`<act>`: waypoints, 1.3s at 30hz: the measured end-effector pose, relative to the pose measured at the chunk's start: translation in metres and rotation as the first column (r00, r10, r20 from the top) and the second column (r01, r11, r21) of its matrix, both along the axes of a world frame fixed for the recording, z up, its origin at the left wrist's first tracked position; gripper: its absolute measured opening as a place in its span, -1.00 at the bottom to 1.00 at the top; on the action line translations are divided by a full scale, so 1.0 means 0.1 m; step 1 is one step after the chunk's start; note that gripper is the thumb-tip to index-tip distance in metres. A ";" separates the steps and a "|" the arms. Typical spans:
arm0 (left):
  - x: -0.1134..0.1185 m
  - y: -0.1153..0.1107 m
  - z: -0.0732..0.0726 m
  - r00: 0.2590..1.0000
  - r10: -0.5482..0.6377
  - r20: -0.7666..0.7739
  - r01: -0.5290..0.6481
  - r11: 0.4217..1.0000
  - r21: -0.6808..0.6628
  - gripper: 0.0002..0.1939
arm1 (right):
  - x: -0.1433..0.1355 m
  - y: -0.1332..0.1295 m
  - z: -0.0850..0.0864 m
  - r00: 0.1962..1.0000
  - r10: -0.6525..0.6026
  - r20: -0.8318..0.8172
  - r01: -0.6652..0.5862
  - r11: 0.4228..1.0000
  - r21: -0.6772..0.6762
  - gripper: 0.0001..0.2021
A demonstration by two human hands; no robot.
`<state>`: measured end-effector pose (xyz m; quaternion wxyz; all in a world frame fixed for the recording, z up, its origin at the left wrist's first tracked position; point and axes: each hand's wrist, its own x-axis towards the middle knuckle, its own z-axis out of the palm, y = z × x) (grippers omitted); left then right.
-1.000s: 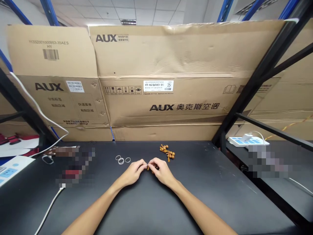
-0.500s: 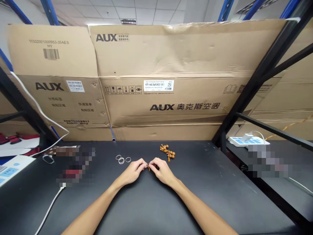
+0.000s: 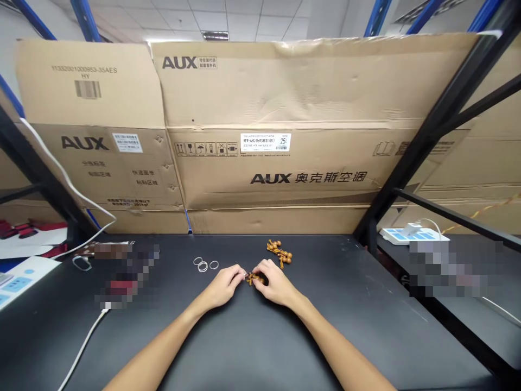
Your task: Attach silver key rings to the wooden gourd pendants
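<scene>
My left hand (image 3: 223, 286) and my right hand (image 3: 277, 283) meet at the middle of the black table (image 3: 252, 342). Between their fingertips they pinch a small brown bead pendant (image 3: 254, 278), which lies low over the tabletop. A second cluster of brown wooden beads with a tassel (image 3: 279, 253) rests just beyond my right hand. Three small metal rings (image 3: 204, 265) lie on the table left of my left hand.
Large AUX cardboard boxes (image 3: 277, 136) wall off the back of the table. A black rack post (image 3: 423, 136) slants up on the right. A white cable (image 3: 81, 347) runs along the left, near a white power strip (image 3: 20, 277). Another white power strip (image 3: 411, 234) sits at right.
My hands have stayed together on the bead pendant; the right fingers have shifted slightly, and more of the beads show between the fingertips.
</scene>
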<state>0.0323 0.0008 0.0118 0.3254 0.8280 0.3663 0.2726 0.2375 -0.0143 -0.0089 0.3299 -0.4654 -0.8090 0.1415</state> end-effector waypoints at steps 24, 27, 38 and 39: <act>0.02 -0.02 0.02 0.999 -0.017 -0.034 0.018 0.998 0.056 -0.68 | -0.14 -0.01 -0.01 0.966 -0.032 -0.256 0.028 0.999 -0.019 -0.91; 0.02 -0.02 0.02 0.999 -0.025 -0.039 0.027 0.997 0.065 -0.69 | -0.14 -0.01 -0.01 0.966 -0.038 -0.256 0.035 0.999 -0.017 -0.92; 0.02 -0.03 0.05 0.999 -0.020 -0.040 0.022 0.999 0.047 -0.68 | -0.13 -0.02 -0.03 0.978 -0.014 -0.208 0.015 1.000 0.004 -0.89; 0.02 -0.04 0.06 0.999 -0.021 -0.042 0.023 0.999 0.042 -0.67 | -0.13 -0.02 -0.03 0.980 -0.012 -0.199 0.013 1.000 0.003 -0.89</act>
